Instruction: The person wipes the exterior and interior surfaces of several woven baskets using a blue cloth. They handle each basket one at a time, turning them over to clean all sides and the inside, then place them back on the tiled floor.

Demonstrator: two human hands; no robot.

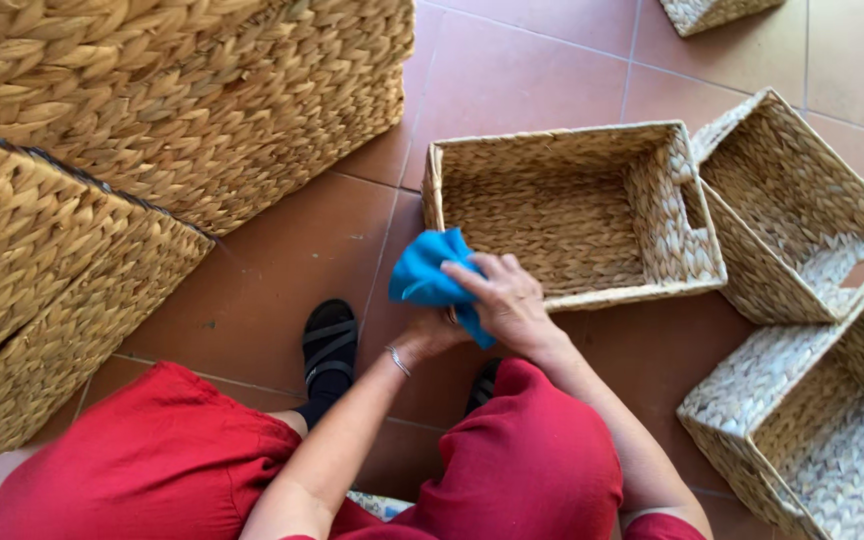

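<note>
your right hand (508, 300) is closed on a blue cloth (432, 272), fingers curled over it, pressing it at the near rim of a woven basket (572, 210) – near-left corner of that basket. the cloth is bunched, most of it sticking out to the left of the hand, a bit hanging below the palm. your left hand (432, 335) sits under and just behind the right one, mostly hidden by it and the cloth, so can't tell if it's open or gripping – it looks to be touching the basket's near edge. thin bracelet (398, 361) on the left wrist.

the basket stands upright on the tiled floor (292, 250), open side up, rectangular, with a handle cut-out in its right wall. just beside it on the right, a second basket (797, 205) is tilted, touching the first one's right side. a third basket (812, 420) lies lower right, also tilted, close to the second.

upper left: large woven baskets (152, 130) stacked, close to the camera, well apart from the hands.

you're in red trousers (532, 460), knees apart, one black sandal (329, 345) on the floor between them. another basket corner (712, 12) shows at the top edge.
</note>
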